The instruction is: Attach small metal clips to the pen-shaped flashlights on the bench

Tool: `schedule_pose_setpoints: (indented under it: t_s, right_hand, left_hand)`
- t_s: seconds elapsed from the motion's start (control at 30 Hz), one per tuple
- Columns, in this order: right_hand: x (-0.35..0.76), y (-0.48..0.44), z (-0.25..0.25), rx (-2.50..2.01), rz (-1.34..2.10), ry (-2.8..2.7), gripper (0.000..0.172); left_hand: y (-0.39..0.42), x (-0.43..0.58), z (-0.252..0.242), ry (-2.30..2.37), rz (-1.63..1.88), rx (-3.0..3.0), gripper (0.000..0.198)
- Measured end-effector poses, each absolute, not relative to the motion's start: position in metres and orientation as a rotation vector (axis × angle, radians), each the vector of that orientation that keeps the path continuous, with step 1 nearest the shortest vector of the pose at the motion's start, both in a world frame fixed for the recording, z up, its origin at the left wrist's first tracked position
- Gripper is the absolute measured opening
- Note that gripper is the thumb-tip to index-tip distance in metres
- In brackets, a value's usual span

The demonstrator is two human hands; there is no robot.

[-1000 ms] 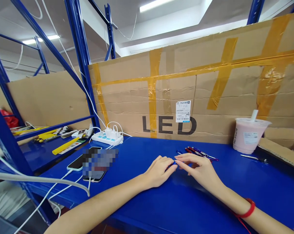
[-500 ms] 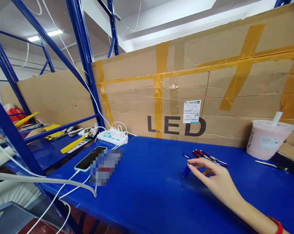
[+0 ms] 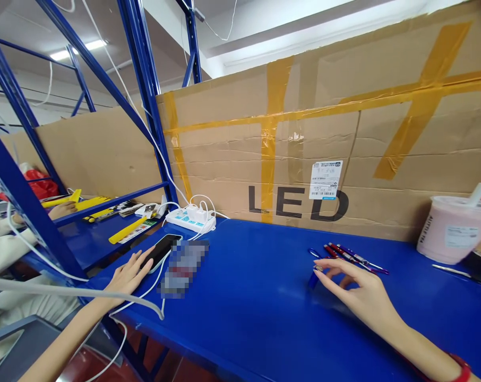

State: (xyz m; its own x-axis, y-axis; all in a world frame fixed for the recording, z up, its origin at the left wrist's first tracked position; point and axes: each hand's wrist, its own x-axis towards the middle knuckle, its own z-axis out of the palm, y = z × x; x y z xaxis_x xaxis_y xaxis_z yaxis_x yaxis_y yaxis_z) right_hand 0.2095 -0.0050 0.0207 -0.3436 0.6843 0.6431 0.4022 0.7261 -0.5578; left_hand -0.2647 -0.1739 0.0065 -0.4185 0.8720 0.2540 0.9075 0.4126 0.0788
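Observation:
My left hand (image 3: 127, 275) lies over the near left edge of a black-screened phone (image 3: 165, 252), its fingers stretched out and fairly flat. A white cable runs by the phone, and a pixelated flat item (image 3: 185, 268) is just right of it. My right hand (image 3: 360, 289) pinches a small blue pen-like object (image 3: 312, 279) between thumb and fingertips; its upper part is hidden by the fingers. Just behind those fingertips are a blue loop (image 3: 314, 253) and several red and purple pens (image 3: 350, 254) on the blue table (image 3: 256, 297).
A white power strip (image 3: 190, 218) with plugs stands at the back left. A pink drink cup (image 3: 449, 231) and a silver-black pen (image 3: 461, 274) are at the right. Cardboard (image 3: 232, 154) walls the back; a blue rack post (image 3: 143, 95) rises at left. Another person's hand (image 3: 62, 210) is beyond it.
My left hand has come into view from the lower left and reached the phone. My right hand keeps its pinch. The view has shifted slightly, moving the scene rightward.

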Motion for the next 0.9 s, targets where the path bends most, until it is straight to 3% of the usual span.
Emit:
schedule_pose_setpoints:
  t_s: [0.47, 0.9]
  right_hand:
    - [0.209, 0.001, 0.016, -0.862, 0.331, -1.962, 0.032]
    - [0.211, 0.003, 0.013, -0.851, 0.318, -1.974, 0.034]
  left_hand:
    - [-0.175, -0.274, 0.024, -2.584, -0.805, -1.743, 0.065]
    - [-0.17, -0.28, 0.016, -2.557, -0.631, -1.727, 0.067]
